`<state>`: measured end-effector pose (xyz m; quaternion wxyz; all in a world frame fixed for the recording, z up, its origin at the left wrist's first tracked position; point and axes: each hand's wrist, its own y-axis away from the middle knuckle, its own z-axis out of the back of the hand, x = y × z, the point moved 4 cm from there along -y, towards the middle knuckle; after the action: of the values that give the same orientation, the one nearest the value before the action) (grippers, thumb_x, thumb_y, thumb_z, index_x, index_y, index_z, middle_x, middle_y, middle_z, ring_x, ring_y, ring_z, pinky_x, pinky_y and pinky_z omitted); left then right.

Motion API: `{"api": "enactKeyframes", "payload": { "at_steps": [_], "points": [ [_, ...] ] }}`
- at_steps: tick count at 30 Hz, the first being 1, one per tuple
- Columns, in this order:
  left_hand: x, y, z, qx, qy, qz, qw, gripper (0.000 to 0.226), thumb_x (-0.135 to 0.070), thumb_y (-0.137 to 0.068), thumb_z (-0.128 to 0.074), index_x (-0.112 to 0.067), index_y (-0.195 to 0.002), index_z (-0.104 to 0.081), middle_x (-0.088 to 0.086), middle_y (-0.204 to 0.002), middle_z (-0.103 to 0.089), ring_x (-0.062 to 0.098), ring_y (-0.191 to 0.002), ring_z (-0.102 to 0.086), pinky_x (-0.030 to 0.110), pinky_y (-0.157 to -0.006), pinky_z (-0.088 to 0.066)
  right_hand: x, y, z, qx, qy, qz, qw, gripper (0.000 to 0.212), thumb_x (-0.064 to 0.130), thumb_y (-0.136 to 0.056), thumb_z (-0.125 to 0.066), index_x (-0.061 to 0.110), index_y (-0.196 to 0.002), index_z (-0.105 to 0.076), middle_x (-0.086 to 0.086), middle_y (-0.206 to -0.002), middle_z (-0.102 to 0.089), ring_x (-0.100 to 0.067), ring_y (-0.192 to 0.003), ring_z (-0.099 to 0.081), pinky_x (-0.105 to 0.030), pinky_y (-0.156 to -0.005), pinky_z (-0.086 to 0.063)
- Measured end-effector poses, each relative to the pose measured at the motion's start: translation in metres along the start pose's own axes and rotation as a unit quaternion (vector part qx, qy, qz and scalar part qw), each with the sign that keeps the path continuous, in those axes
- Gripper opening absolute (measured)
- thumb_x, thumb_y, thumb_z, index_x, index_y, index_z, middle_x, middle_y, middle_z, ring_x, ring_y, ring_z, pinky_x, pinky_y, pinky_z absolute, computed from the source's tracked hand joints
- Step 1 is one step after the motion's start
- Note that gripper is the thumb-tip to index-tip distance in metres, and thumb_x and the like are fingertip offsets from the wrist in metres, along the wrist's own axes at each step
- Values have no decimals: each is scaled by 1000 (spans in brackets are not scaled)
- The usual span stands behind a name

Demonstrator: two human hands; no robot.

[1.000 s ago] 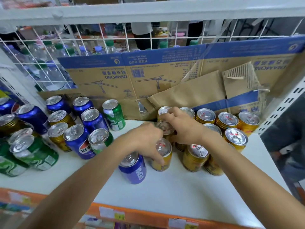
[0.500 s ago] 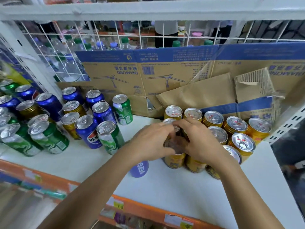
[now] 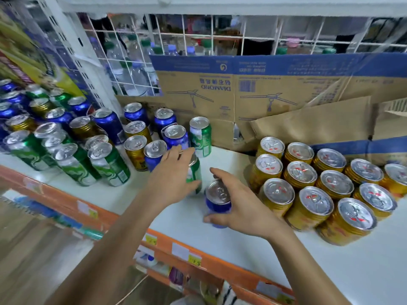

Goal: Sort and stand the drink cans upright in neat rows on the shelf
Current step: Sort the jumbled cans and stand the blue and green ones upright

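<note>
On the left of the smooth white shelf stands a loose crowd of mixed cans, glossy green, blue and gold cylinders with dull silver pull-tab lids. Just right of them the left hand grips a green can, fingers over its lid and thumb on its side. Beside it the right hand curls round an upright blue can near the shelf's front. Further right, ribbed gold cans stand upright in tight rows, packed close. Flattened brown cardboard with blue printed bands leans against a white wire grid at the back, clear plastic bottles behind it. An orange front strip carries paper price labels
</note>
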<state>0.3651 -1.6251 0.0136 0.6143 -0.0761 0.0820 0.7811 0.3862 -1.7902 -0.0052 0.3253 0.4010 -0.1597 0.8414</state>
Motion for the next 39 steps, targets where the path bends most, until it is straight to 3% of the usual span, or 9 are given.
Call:
{"api": "enactKeyframes", "payload": {
  "at_steps": [4,7,11,16,21,24,28,34,39],
  "points": [
    [4,7,-9,-106,5,-48,993,77,-34,-76,-75,-21,-141,-35,5,-135,-37,27,-118,-48,35,-93,-43,-9,0,-8,-72,-73,-38,994,102,23,-64,-86,37,-141,-21,13,-129,-46,4,-114,-47,-7,-95,-32],
    [5,11,-15,-153,82,-80,982,77,-27,-62,-83,-17,-130,-49,6,-120,-45,26,-102,-56,30,-75,-44,-20,10,-17,-130,-177,-69,973,95,31,-54,-87,44,-129,-31,20,-124,-50,9,-112,-49,-5,-90,-40],
    [17,10,-28,-155,237,-99,954,80,-20,-55,-87,-12,-127,-51,4,-122,-53,17,-112,-47,22,-91,-35,-22,16,-34,-185,-255,-77,946,86,34,-47,-84,29,-124,-46,10,-120,-58,4,-104,-56,-10,-78,-47],
    [26,11,-32,-139,312,-94,935,75,-16,-59,-86,-11,-125,-52,-3,-123,-57,7,-113,-41,-6,-86,-19,-17,15,-39,-248,-225,-75,939,71,44,-49,-76,34,-114,-49,10,-116,-59,0,-104,-57,-12,-84,-46],
    [40,28,-32,-103,364,-87,922,71,-31,-59,-84,-29,-121,-50,-15,-119,-54,6,-115,-49,20,-94,-40,-8,7,-46,-234,-215,-51,947,67,43,-50,-75,25,-111,-53,9,-109,-61,1,-98,-59,-8,-81,-44],
    [55,46,-21,-112,377,-57,918,73,-32,-58,-87,-39,-119,-48,-20,-121,-55,-2,-115,-50,16,-96,-40,1,-3,-52,-213,-228,-31,949,67,42,-50,-75,25,-111,-53,14,-106,-62,3,-96,-59,-7,-79,-44],
    [82,61,-8,-137,359,-30,923,69,-32,-58,-87,-33,-119,-54,-22,-117,-58,-8,-109,-52,13,-92,-41,17,-25,-71,-185,-243,-1,952,65,41,-50,-73,27,-110,-51,14,-105,-61,4,-95,-59,-7,-78,-43],
    [122,73,-5,-177,349,34,920,61,-29,-60,-87,-39,-111,-54,-22,-107,-61,-9,-100,-55,9,-82,-42,39,-53,-103,-148,-259,29,954,68,42,-52,-75,27,-114,-50,17,-109,-60,0,-102,-58,-9,-82,-44],
    [159,82,14,-226,370,49,900,65,-38,-57,-88,-41,-111,-53,-19,-110,-62,-3,-103,-58,13,-86,-44,60,-79,-131,-128,-247,49,959,69,40,-56,-73,28,-118,-47,28,-111,-56,2,-107,-55,-10,-86,-43]
  ]
}}
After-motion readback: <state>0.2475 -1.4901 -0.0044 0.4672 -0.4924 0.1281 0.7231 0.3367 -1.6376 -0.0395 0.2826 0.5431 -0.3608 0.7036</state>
